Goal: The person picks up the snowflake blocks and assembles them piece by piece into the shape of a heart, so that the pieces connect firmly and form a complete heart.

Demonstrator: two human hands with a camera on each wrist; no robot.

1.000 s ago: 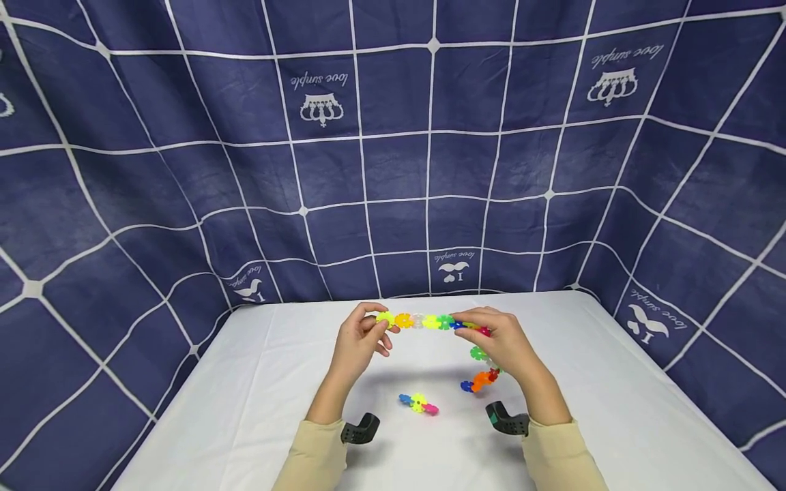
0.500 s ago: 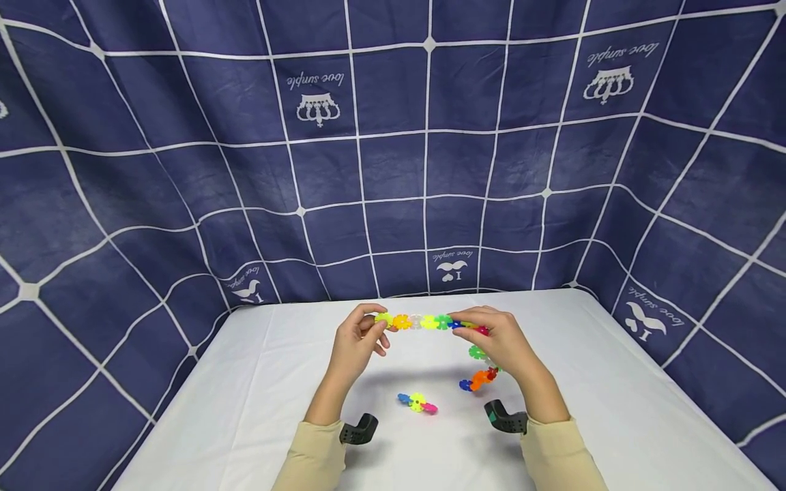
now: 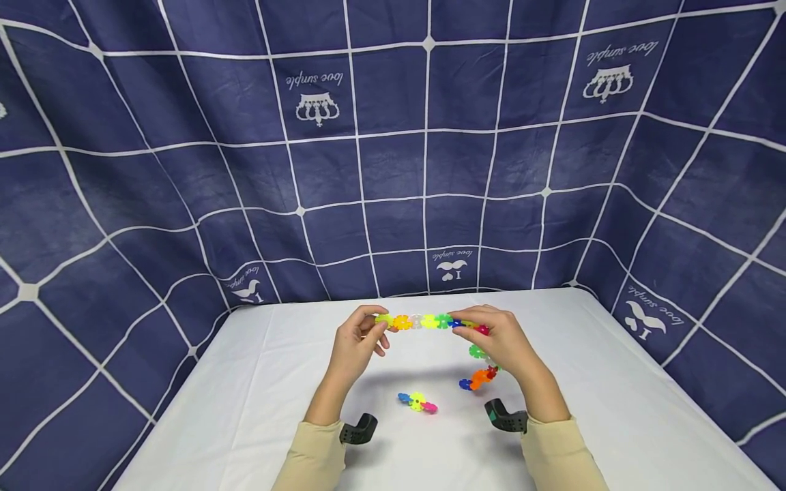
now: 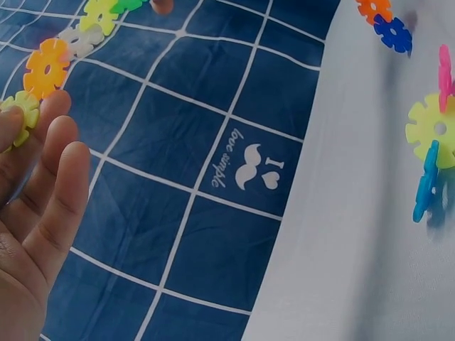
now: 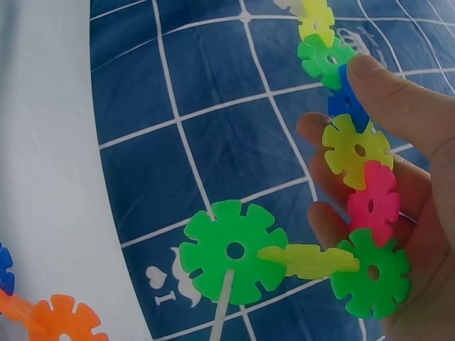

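Note:
A chain of colourful interlocking snowflake discs (image 3: 430, 321) stretches between the two hands, raised above the table. My left hand (image 3: 356, 344) pinches the yellow end disc (image 4: 25, 117) between thumb and index finger, the other fingers extended. Beside that disc comes an orange one (image 4: 46, 69), then a clear one. The right hand (image 3: 500, 341) grips the chain at a blue disc (image 5: 343, 105), thumb on top. Past this grip the chain bends down through yellow, pink and green discs (image 5: 234, 252). Its tail ends in orange (image 3: 479, 380) and blue discs (image 3: 466, 384), low over the table.
A short separate piece of three joined discs (image 3: 417, 402), blue, yellow and pink, lies on the white-covered table (image 3: 245, 409) between the forearms. Dark blue checked curtains (image 3: 393, 164) stand behind and at both sides. A black wrist device (image 3: 360, 429) juts inward from each sleeve.

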